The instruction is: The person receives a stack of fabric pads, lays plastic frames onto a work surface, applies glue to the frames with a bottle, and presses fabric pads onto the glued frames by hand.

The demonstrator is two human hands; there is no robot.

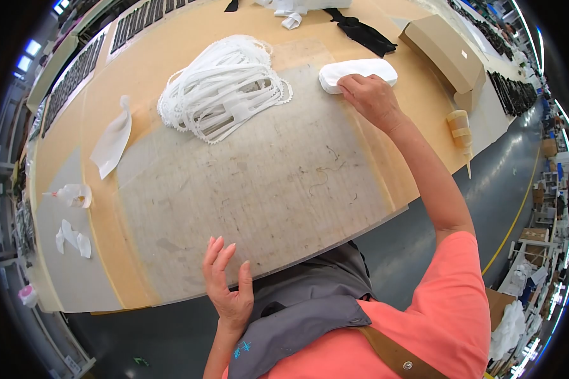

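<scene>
My right hand (368, 100) reaches to the far right part of the table, its fingers bent together on the front edge of a white, rounded stack of cloth-like pieces (360, 68). Whether the fingertips grip a piece of it is hidden. My left hand (227, 284) is raised at the near edge of the table, fingers apart, holding nothing. Left of the stack lies a large loose pile of white straps with scalloped edges (221, 88). A worn, translucent sheet (253, 183) covers the table between my hands and the pile.
A cardboard box (442, 54) and an amber bottle with a nozzle (460, 129) are at the right. Black cloth (363, 35) lies behind the stack. On the left are a clear bottle (74, 196), a translucent sheet piece (114, 139) and white scraps (74, 239).
</scene>
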